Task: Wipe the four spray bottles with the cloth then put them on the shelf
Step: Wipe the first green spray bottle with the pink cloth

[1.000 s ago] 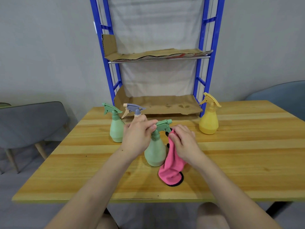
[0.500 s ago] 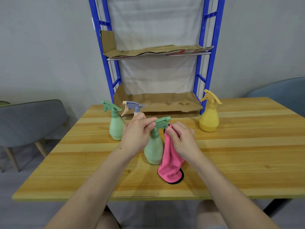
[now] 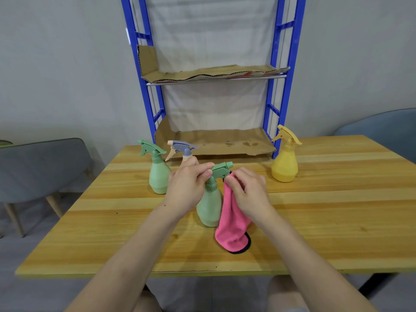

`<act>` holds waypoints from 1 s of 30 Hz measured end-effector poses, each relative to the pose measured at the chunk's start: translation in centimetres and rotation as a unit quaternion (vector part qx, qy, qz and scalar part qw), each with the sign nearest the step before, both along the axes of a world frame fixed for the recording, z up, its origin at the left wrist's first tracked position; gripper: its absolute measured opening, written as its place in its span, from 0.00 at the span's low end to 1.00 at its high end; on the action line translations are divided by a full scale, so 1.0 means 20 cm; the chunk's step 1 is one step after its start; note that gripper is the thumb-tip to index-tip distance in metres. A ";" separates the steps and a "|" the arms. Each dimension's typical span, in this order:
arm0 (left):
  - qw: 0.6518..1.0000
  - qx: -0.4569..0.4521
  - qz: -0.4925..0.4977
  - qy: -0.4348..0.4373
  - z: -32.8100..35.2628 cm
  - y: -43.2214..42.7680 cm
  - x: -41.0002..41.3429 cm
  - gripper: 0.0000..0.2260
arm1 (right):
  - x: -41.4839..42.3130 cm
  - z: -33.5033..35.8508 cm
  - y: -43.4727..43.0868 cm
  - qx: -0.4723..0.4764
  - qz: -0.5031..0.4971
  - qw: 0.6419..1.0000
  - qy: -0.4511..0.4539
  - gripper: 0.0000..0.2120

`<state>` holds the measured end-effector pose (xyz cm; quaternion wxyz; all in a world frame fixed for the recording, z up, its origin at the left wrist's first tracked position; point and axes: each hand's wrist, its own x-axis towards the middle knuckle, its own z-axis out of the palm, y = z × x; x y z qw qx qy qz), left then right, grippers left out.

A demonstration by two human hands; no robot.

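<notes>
The left hand (image 3: 188, 188) fingers pinch the green spray bottle (image 3: 210, 203) by its trigger head, while the right hand (image 3: 248, 190) fingers pinch the pink cloth (image 3: 233, 226).

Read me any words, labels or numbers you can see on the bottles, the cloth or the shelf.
None can be read.
Upper shelf cardboard: red print along its front edge, too blurred to read.
Four spray bottles, such as the yellow one: no labels visible.
Pink cloth: no visible text.

A plain indoor room, likely a makeshift test or work space: bare grey wall (image 3: 56, 64), a wooden table (image 3: 326, 210), grey padded chairs (image 3: 40, 167) at its sides, and a blue metal shelf rack (image 3: 279, 86) lined with worn cardboard (image 3: 220, 140).
</notes>
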<state>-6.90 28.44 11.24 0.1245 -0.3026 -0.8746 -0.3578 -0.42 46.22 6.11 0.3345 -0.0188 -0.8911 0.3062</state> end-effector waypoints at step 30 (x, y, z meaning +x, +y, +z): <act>0.985 0.151 0.036 -0.077 -0.01 0.01 0.14 0.08 | 0.20 -0.06 -0.11 -0.160 -0.026 0.977 0.141 0.10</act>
